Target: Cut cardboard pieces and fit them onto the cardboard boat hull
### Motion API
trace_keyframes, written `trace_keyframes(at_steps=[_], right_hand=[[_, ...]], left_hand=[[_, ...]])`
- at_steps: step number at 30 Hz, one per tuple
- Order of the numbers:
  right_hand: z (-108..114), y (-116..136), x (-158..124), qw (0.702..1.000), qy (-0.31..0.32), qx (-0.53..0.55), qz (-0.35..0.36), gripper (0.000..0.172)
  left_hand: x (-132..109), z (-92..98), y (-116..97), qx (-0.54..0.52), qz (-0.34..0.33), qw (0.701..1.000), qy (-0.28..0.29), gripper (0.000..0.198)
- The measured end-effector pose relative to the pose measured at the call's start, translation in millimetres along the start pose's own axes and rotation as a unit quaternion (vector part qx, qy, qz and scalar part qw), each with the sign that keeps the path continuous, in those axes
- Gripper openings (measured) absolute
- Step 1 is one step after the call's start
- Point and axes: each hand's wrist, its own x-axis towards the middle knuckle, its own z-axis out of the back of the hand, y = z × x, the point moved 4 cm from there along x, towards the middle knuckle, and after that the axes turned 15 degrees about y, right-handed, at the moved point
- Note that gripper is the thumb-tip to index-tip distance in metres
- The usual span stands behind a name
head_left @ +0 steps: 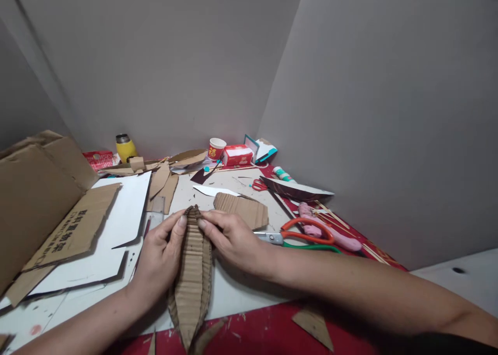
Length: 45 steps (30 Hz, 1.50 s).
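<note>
Scissors (301, 237) lie right of the cardboard strip (193, 272) on the table (241, 293); flask (125, 147) and cup (216, 148) stand behind.

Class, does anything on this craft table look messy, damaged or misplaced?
Yes: beside the corrugated piece in the left hand and right hand, a cardboard offcut and crumbs lie loose on the red table.

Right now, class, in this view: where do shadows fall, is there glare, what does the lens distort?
Head view: soft, even light, no glare; dim shadows on the table under the right hand, the left hand and the cardboard they pinch; the wide lens stretches the forearms toward the bottom edge; the far cup slightly soft.
</note>
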Motion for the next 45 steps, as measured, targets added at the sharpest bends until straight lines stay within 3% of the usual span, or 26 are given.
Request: trace_keyframes(at_steps=[7, 15, 23, 31, 38, 45], right_hand=[[1.3, 16.3, 9.5, 0.996, -0.057, -0.052, 0.054, 0.029], [-4.4, 18.6, 4.8, 0.99, -0.076, -0.116, 0.007, 0.02], [-3.5, 15.1, -8.7, 0.99, -0.091, -0.106, 0.024, 0.021], [-5.7, -11.7, -7.2, 0.993, -0.069, -0.089, -0.019, 0.022], [-13.6, -16.9, -7.4, 0.994, -0.042, -0.083, -0.065, 0.023], [-11.2, -15.6, -3.2, 0.995, 0.018, -0.059, -0.076, 0.025]], left_hand=[[-0.4, 8.3, -17.3, 0.035, -0.052, 0.994, -0.086, 0.039], [-5.4, 0.3, -18.9, 0.016, -0.065, 0.993, -0.098, 0.041], [-5.8, -11.5, -24.0, 0.0, -0.063, 0.994, -0.094, 0.044], [5.5, -24.6, -1.3, -0.106, 0.01, 0.993, -0.043, 0.049], [0.2, -38.5, 9.0, -0.154, 0.024, 0.987, -0.049, 0.04], [-3.2, -29.1, 20.0, -0.174, 0.026, 0.981, -0.083, 0.045]])
